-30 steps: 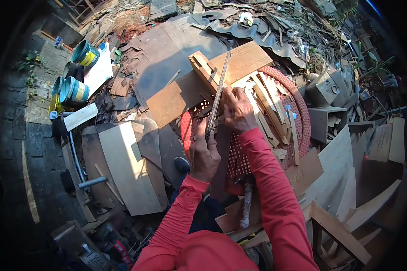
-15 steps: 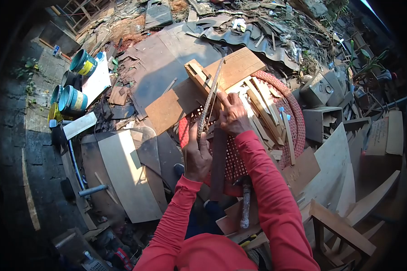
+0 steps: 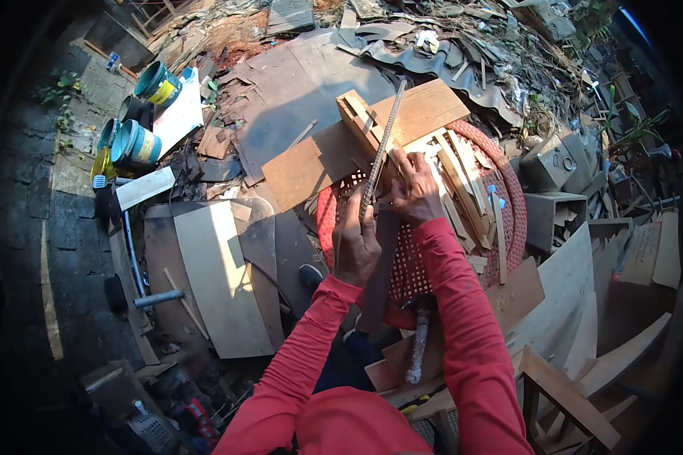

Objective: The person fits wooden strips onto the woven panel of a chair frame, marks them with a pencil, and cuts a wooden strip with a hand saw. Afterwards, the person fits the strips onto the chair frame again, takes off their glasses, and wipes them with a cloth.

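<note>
My left hand (image 3: 357, 246) is closed around the lower end of a slim bow saw (image 3: 383, 148), its frame a ridged metal rod. The saw slants up and away, across the edge of a stacked wooden block (image 3: 359, 121). My right hand (image 3: 416, 188) grips the near end of the wooden block, its fingers bent over the wood and partly hiding it. Beneath the block lies a wide wooden board (image 3: 303, 163), set across a round red woven stool (image 3: 517, 205). Where the blade meets the wood is hard to make out.
Thin wood strips (image 3: 463, 182) are piled on the stool at the right. Several teal buckets (image 3: 135, 144) stand at the left. A pale plywood panel (image 3: 224, 288) lies near a metal-handled hammer-like tool (image 3: 158, 299). Plywood sheets (image 3: 558, 288) lean at the right, and scrap surrounds the stool.
The camera view has shifted, so the scene sits farther right. The saw looks straighter and slightly turned against the block. Both hands keep their holds.
</note>
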A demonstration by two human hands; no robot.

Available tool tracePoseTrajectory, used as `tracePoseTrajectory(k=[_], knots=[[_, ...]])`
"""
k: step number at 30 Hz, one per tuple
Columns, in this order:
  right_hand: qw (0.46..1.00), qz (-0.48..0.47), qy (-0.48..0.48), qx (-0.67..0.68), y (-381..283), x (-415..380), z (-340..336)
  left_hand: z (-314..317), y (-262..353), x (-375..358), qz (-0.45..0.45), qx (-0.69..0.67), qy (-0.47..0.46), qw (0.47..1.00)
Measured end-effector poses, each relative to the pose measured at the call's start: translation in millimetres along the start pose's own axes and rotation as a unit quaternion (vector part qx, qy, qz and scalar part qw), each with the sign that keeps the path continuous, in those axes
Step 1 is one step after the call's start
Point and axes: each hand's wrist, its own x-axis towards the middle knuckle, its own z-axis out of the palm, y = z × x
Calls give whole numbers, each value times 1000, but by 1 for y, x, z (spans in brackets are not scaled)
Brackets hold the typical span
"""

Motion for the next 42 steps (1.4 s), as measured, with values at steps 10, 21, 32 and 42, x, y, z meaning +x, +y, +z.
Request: tracePoseTrajectory(k=[10, 21, 32, 42], knots=[[1000, -5, -13, -20, 1, 1, -1, 6, -2, -6, -22, -14, -12, 1000], [999, 8, -34, -36, -4, 3, -3, 8, -4, -17, -8, 11, 0, 1000], [996, 35, -67, -41, -5, 5, -5, 11, -7, -24, 110, 76, 35, 990], [994, 41, -81, -64, -9, 7, -6, -19, 14, -67, 20, 57, -11, 998]])
